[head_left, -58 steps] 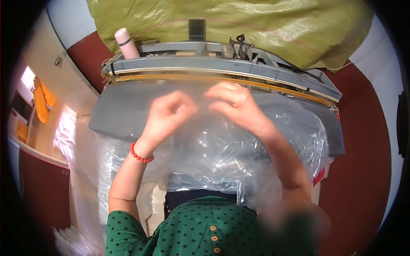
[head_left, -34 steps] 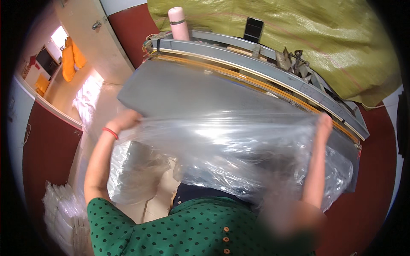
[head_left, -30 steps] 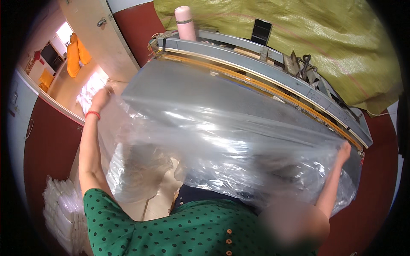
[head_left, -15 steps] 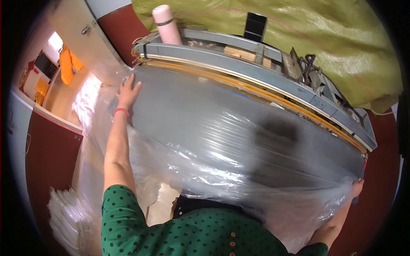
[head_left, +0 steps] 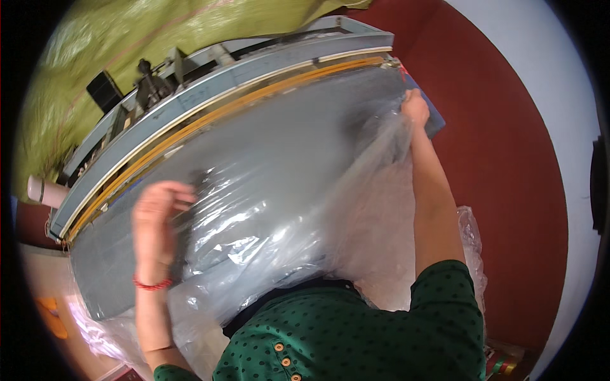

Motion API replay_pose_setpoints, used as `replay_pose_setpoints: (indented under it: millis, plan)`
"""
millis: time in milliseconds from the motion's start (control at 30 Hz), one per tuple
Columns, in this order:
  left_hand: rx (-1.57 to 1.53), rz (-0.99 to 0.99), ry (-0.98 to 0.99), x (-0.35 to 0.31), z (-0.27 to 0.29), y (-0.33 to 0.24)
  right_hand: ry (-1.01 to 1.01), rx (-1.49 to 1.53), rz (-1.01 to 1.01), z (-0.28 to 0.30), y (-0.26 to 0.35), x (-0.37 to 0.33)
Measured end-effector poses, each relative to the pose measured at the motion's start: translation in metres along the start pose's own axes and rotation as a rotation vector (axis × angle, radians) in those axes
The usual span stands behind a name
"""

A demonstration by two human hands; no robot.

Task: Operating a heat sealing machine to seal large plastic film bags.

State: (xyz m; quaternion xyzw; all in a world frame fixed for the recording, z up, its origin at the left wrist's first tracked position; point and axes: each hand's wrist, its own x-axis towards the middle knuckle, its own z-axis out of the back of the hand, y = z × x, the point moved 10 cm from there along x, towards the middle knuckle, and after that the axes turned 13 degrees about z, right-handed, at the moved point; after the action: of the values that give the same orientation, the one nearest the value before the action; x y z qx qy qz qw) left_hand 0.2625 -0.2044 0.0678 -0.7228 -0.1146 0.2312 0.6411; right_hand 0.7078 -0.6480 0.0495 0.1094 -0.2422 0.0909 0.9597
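Clear plastic film (head_left: 244,238) lies in shiny wrinkles over a grey bench top (head_left: 267,140) and hangs down over its near edge against my body. At the far right corner of the bench, my right hand (head_left: 415,109) is closed on the gathered edge of the film, pulling it into taut folds. My left hand (head_left: 154,213), with a red bracelet at the wrist, is above the left-middle of the bench. Its fingers are loosely bent and apart, somewhat blurred, and nothing shows in them.
A long grey metal frame (head_left: 254,74) with yellow strips (head_left: 238,101) runs along the bench's back. It holds metal tools (head_left: 151,86); a pink flask (head_left: 46,190) stands at its left end. Green-yellow sheeting (head_left: 171,32) hangs behind. A red and white wall (head_left: 502,159) is at right.
My view has swung to the right. My left hand has left the bench's left end and moved in over the middle. My right hand has moved to the far right corner, still gripping the film.
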Motion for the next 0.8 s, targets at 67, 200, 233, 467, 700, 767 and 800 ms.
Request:
replay_pose_setpoints:
  millis: [67,200,233,467,700,767,800]
  plan:
    - [-0.035,0.171,0.415,-0.015,-0.138,0.025,-0.035,0.04,0.058,0.004,0.005,0.001]
    - [0.424,0.221,0.508,-0.032,-0.289,0.07,-0.036,0.071,0.039,0.001,0.001,0.002]
    - [0.351,0.174,0.516,-0.032,-0.306,0.068,-0.047,0.067,0.04,0.002,0.001,0.002]
    - [0.031,0.366,1.091,-0.087,-0.323,0.051,-0.061,0.082,0.12,0.001,0.005,0.001]
    - [-0.31,-0.151,0.971,-0.12,-0.218,-0.042,0.041,0.05,0.073,-0.001,0.004,0.0]
    - [-0.339,-0.184,0.856,-0.126,-0.173,-0.043,0.049,0.06,0.107,0.0,0.008,-0.002]
    - [-0.352,-0.197,0.789,-0.131,-0.15,-0.041,0.045,0.001,0.115,0.0,0.01,-0.002]
